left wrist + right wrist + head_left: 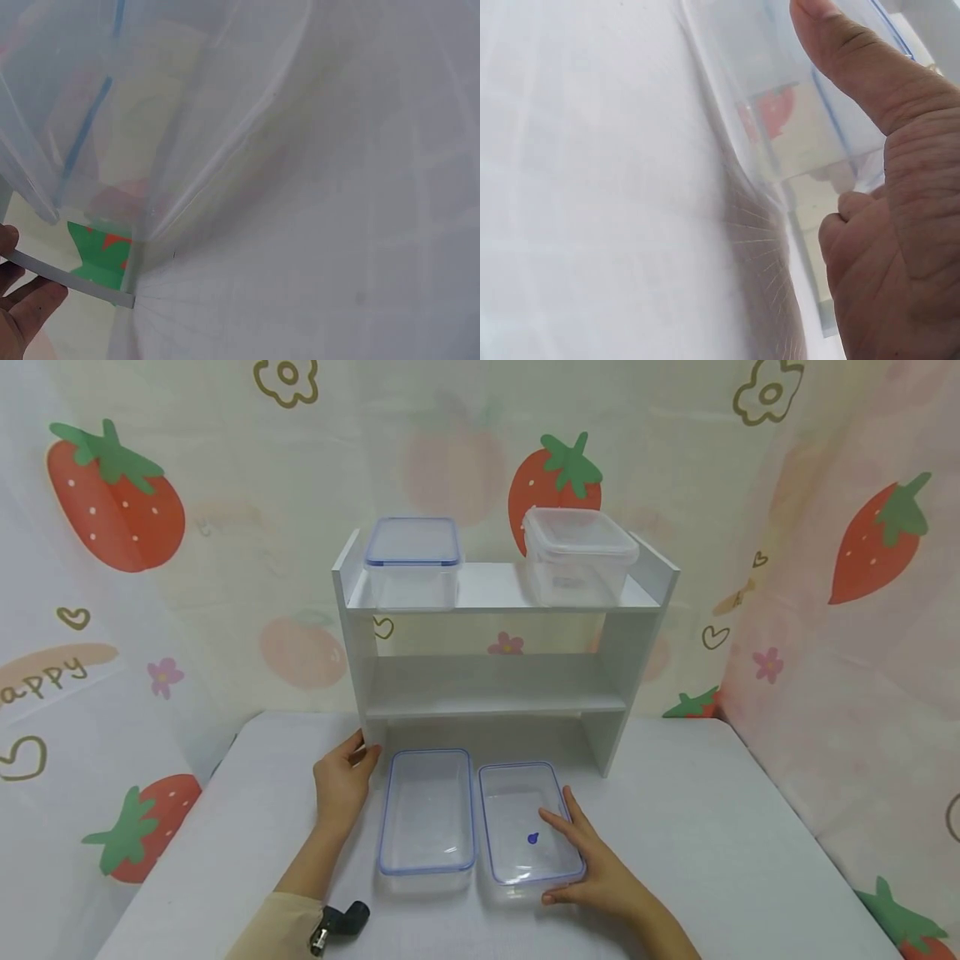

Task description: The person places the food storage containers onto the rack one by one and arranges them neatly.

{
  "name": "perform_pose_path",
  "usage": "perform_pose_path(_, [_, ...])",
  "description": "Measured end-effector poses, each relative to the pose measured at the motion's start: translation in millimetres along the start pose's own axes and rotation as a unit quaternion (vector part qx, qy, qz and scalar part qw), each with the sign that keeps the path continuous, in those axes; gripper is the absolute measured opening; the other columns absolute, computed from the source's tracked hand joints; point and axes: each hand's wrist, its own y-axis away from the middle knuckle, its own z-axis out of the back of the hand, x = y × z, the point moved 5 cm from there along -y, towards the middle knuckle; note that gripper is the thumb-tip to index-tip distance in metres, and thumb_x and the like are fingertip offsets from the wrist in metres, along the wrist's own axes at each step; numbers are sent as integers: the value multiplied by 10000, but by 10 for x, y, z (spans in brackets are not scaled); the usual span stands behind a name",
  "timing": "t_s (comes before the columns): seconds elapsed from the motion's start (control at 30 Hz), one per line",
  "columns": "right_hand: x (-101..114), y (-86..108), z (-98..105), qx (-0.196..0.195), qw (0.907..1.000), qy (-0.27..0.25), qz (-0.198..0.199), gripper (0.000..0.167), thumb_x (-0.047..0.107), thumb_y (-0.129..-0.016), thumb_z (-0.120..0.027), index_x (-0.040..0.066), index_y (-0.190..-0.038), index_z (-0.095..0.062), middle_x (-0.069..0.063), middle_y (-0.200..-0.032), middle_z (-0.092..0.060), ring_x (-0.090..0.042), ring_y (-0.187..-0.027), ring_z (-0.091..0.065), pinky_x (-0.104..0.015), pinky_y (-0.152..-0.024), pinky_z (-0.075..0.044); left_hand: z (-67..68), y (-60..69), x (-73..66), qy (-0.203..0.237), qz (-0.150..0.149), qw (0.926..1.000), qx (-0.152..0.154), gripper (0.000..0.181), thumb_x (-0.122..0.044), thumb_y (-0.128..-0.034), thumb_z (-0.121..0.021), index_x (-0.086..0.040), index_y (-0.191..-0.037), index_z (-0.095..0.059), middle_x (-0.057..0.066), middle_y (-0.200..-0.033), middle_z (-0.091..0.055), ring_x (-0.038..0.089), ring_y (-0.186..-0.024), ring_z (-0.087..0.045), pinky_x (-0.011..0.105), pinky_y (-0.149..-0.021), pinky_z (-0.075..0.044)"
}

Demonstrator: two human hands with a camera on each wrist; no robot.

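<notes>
Lower centre, right of midline: clear box with blue dot (521,827). By its right edge, right hand (600,868), fingers spread, unclosed. Around mid-frame, white shelf (498,681), left side pinched in left hand (342,785). Apparently bracing shelf while reaching; likely needed next: fingers closed on box.

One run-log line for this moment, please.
left hand: grips left side of white rectangular shelf unit | right hand: spread at front-right clear blue-rimmed rectangular plastic box

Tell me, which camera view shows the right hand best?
The head view, because the whole right hand appears, fingers spread at a clear container. The right wrist view shows it closer but cropped; the left wrist view doesn't show it.
</notes>
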Motion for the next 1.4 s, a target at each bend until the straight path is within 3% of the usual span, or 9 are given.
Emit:
perform_pose_path(0.1, [-8, 7, -2, -25, 10000, -6, 38, 1110, 432, -637, -956, 294, -1583, -392, -15, -1736, 55, -416, -1578, -27, -227, -1202, -106, -2, -1, -3, 8, 6, 10000, 0, 382, -84, -947, -738, 23, -1307, -667, 230, -1274, -682, 371, -1048, -737, 414, -883, -608])
perform_pose_path(0.17, [-6, 11, -1, -42, 9999, 4, 94, 1102, 422, -646, -955, 281, -1583, -395, -27, -1738, 47, -429, -1574, -32, -211, -1196, -108, 0, 1, -5, 5, 42, 10000, 3, 381, -90, -947, -741, 16, -1306, -671, 222, -1275, -685, 365, -1048, -738, 403, -883, -608])
perform_pose_path(0.5, [6, 16, 5, -75, 9999, 56, 85, 1109, 443, -639, -949, 278, -1586, -394, -110, -1735, -3, -422, -1574, -51, -255, -1209, -122, 12, 17, 3, 19, 8, 10000, -32, 377, -67, -946, -732, 31, -1305, -667, 207, -1280, -684, 376, -1049, -735, 389, -867, -610])
perform_pose_path(0.83, [12, 8, 30, -222, 9997, 69, -22, 1151, 437, -607, -957, 269, -1592, -385, 2, -1736, -27, -408, -1573, -101, -247, -1203, -164, 7, 11, 27, 51, 60, 10000, -31, 378, -79, -945, -740, -2, -1309, -675, 188, -1281, -691, 343, -1048, -742, 377, -854, -614])
perform_pose_path(1.07, [45, 18, 68, -320, 9993, 183, 41, 1168, 425, -611, -962, 262, -1601, -366, -13, -1737, -44, -417, -1564, -136, -382, -1213, -225, 0, 10, 19, 65, 17, 10000, -31, 377, -76, -942, -743, -6, -1307, -677, 198, -1272, -694, 341, -1036, -746, 359, -849, -611])
perform_pose_path(1.4, [89, 26, 120, -443, 9990, -16, 31, 1173, 378, -600, -974, 280, -1599, -368, 21, -1736, -49, -357, -1576, -109, -214, -1189, -155, 4, 3, 14, -17, 47, 10000, -28, 378, -85, -944, -744, 1, -1305, -677, 178, -1261, -702, 341, -1036, -746, 393, -839, -620])
